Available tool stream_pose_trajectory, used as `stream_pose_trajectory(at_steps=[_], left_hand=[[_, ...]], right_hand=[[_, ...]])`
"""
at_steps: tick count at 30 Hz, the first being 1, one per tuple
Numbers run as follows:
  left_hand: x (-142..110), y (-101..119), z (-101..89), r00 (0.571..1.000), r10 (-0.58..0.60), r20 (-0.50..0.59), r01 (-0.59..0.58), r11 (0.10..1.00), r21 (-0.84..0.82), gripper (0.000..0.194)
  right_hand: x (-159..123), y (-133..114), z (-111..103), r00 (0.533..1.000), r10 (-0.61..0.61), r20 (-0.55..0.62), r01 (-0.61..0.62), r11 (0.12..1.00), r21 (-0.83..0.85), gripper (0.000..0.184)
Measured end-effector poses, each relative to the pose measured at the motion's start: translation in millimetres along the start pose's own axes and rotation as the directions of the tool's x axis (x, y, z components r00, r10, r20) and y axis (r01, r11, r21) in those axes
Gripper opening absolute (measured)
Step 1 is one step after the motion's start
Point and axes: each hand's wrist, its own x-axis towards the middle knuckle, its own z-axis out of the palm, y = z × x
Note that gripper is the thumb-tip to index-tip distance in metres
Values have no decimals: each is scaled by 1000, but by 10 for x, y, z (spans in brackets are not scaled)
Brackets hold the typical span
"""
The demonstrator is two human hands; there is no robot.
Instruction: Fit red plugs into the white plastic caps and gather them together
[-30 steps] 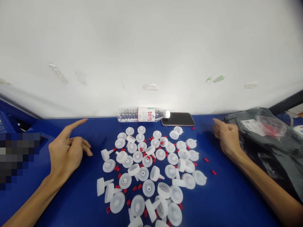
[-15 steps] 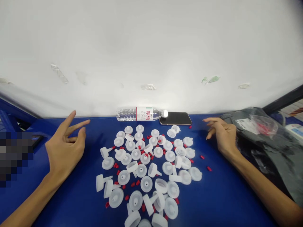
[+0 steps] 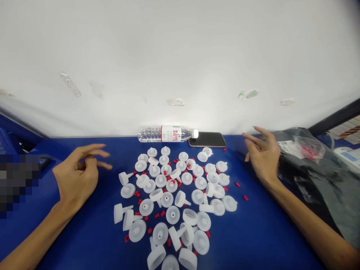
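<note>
A: Left grip (image 3: 76, 176) and right grip (image 3: 263, 158) hang open, holding nothing visible, at ten and two o'clock.
B: And between them?
A: White stemmed discs (image 3: 137, 230) and red caps (image 3: 245, 198) lie strewn across a blue surface (image 3: 92, 228), a bottle (image 3: 171, 134) at twelve.
B: Anything joined?
A: Most caps appear loose; one meets a stem tip at ten, whether fitted I cannot tell.

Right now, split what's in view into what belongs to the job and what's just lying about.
Likely the job's, spread between the empty left hand and right hand:
white spouted pieces
small red pieces

Seemingly just lying about:
clear bottle on its side
phone
grey bag
clear plastic with red contents, role unclear
</note>
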Motion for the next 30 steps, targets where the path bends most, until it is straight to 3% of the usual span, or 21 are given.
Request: stream_pose_trajectory(at_steps=[3,8,11,14,16,20,23,25,30], left_hand=[[23,46,19,991,62,-119,-52,995,91,45],[59,-39,1,992,41,-120,-31,996,80,55],[57,-80,-21,997,-3,-77,7,999,52,48],[57,-83,-19,998,-47,-30,47,999,16,44],[71,-81,-4,998,-67,-18,67,997,-28,56],[109,-92,25,993,-113,19,115,985,-131,76],[113,-101,24,984,-154,87,167,970,-177,65],[109,-106,9,973,-183,141,208,960,-188,55],[125,-127,-51,955,-253,155,277,948,-159,31]], right_hand=[[-15,13,-13,1000,7,-13,-7,1000,-12,42],[-57,3,-53,997,71,32,-71,997,-13,13],[-75,-26,-61,995,93,35,-93,996,-17,14],[-53,-47,-49,997,66,-45,-65,998,13,11],[-18,-46,-42,996,52,-66,-50,998,42,9],[54,13,-53,999,23,49,-26,998,54,25],[71,81,-81,999,-33,11,33,999,-5,33],[60,102,-99,999,-33,-3,32,998,-60,27],[15,48,-112,993,66,99,-55,992,-110,14]])
